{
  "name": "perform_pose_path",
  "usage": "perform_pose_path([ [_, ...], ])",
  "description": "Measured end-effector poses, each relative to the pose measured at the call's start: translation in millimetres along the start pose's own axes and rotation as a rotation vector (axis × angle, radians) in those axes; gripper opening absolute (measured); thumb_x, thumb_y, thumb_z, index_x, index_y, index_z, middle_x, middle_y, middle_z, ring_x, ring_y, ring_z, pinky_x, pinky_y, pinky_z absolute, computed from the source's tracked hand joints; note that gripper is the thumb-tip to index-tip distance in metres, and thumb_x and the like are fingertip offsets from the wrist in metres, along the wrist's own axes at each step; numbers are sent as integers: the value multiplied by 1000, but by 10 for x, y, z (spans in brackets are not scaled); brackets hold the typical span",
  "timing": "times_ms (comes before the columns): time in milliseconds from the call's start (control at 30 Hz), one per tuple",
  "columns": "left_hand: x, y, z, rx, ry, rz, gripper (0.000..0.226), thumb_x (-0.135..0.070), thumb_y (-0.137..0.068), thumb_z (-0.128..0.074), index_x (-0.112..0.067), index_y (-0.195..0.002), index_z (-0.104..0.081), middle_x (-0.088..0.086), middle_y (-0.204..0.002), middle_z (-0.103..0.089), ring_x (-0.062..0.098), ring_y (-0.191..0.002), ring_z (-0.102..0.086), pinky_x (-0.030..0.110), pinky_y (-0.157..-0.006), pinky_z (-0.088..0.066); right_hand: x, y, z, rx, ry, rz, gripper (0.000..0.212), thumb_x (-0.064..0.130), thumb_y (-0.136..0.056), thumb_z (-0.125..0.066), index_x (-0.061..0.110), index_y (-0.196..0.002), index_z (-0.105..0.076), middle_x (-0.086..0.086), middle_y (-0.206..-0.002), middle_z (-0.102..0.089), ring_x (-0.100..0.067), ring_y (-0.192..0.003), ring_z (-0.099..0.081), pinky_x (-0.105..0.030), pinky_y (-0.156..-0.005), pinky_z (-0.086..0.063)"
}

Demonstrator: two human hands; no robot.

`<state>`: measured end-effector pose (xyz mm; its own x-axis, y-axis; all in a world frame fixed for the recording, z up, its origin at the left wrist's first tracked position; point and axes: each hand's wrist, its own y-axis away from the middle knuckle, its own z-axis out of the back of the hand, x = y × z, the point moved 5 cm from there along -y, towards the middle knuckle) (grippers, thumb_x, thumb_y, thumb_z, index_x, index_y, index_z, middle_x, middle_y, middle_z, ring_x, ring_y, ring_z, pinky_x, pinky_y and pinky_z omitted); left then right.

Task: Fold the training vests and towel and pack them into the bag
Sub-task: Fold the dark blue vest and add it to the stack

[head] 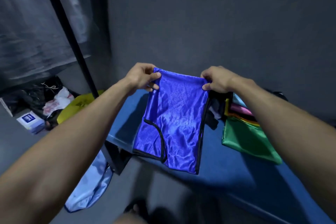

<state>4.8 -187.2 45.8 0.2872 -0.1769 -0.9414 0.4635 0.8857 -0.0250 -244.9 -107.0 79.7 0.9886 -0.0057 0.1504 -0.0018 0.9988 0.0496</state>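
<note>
The blue vest (172,120) is hanging doubled over in the air above the bench's (236,174) left edge, its top corners being pinched by the left hand (143,76) and right hand (218,80), fingers curled tight on the cloth. Folded vests (249,132) are lying stacked toward the bench's right edge. I'm guessing folding is partway along; no bag is plainly showing.

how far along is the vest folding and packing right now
Partway, it seems. Done: a green vest lies folded flat on the blue table, with other coloured vests stacked behind it. In hand: the left hand and right hand pinch the top corners of the blue vest, already folded in half. Left: finishing it and packing; I can't clearly identify a towel.
</note>
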Motion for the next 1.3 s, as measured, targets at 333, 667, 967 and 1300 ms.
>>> perform_pose_path([
  [333,286,576,207,116,-105,-180,10,0,-93,-69,-11,-94,-71,10,-91,-73,14,-83,-67,28,-81,-57,305,826,-141,-98,-123,290,19,21,-81,-79,26,-80,-60,13,-71,-58,-1,-64,-52,-16,-62,-36],
  [667,936,1509,117,152,-283,-237,27,12,-83,-70,-12,-91,-78,-11,-110,-76,10,-108,-72,21,-92,-55,723,1655,-1148,-125,-122,440,15,21,-78,-65,21,-87,-53,4,-86,-55,-19,-81,-50,-36,-68,-42],
  [967,1040,1788,-14,199,-597,-380,31,-31,-70,-70,-31,-100,-66,-13,-130,-59,1,-117,-60,31,-96,-50,973,2012,-1564,-308,114,400,43,64,-80,-56,24,-93,-51,5,-93,-51,-20,-85,-47,-37,-68,-42],
  [1300,1207,1897,-314,-50,-1174,-585,49,-30,-84,-76,-31,-129,-57,3,-130,-61,28,-110,-66,34,-86,-55,1058,2086,-1742,-440,319,298,43,36,-72,-77,19,-106,-57,-2,-100,-55,-28,-86,-54,-41,-67,-47],
])
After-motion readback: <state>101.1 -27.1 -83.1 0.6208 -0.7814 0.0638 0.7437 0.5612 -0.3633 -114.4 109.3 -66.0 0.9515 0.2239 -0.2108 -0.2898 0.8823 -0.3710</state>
